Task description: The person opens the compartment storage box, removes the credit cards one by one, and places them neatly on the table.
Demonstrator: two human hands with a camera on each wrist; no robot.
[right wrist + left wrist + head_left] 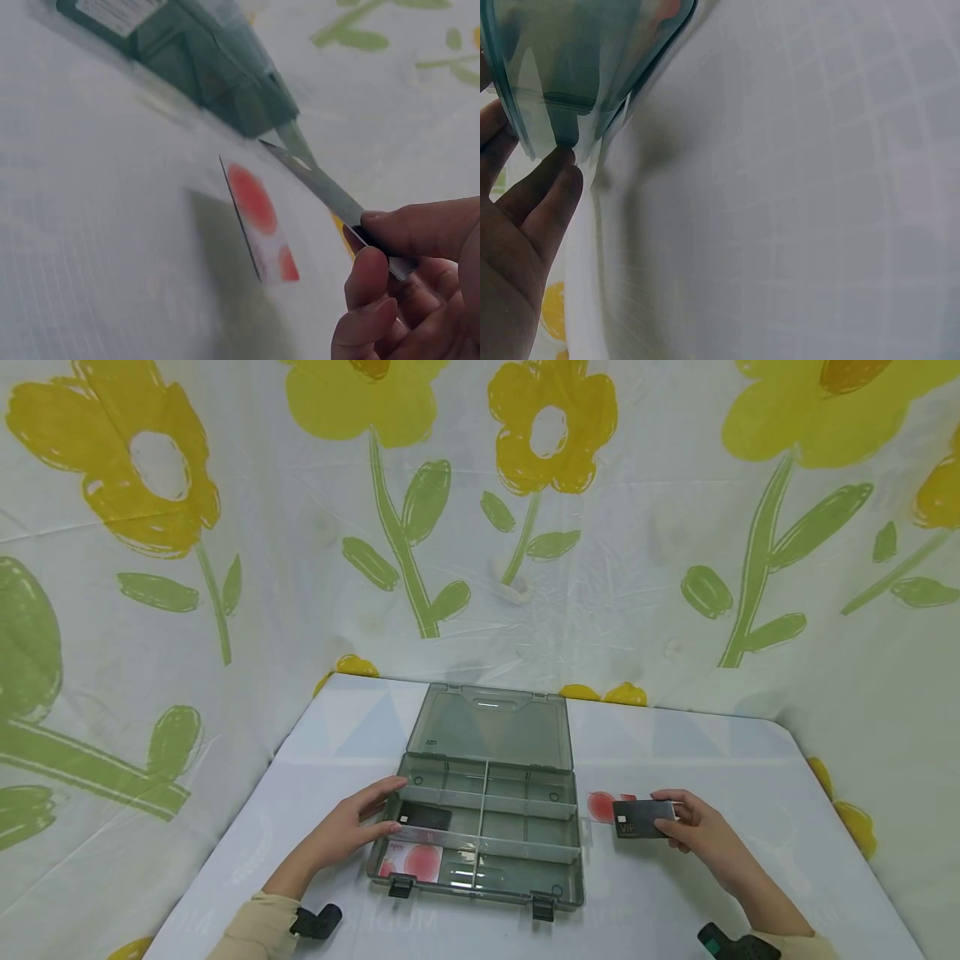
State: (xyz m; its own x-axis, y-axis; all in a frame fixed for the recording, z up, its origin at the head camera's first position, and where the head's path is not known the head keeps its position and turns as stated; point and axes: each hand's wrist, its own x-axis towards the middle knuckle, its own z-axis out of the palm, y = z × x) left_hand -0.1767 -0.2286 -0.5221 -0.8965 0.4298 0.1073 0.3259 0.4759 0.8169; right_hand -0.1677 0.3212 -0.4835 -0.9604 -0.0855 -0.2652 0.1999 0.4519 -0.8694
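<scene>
A dark VIP card (637,819) is pinched between the thumb and fingers of my right hand (697,827), raised to the right of a grey see-through compartment box (525,852). In the right wrist view the card (322,187) shows nearly edge-on. Behind it, a white card with red circles (255,210) lies on the table. My left hand (352,822) rests at the box's left edge, its fingers fairly straight and touching the side. Another dark card (425,816) sits in the middle left compartment. A red-and-white card (420,862) lies in the front left compartment.
The box's lid (491,727) stands open toward the back, and two latches (542,906) hang at its front. A white table (660,893) carries everything. Flower-printed cloth (622,552) hangs behind and along the sides.
</scene>
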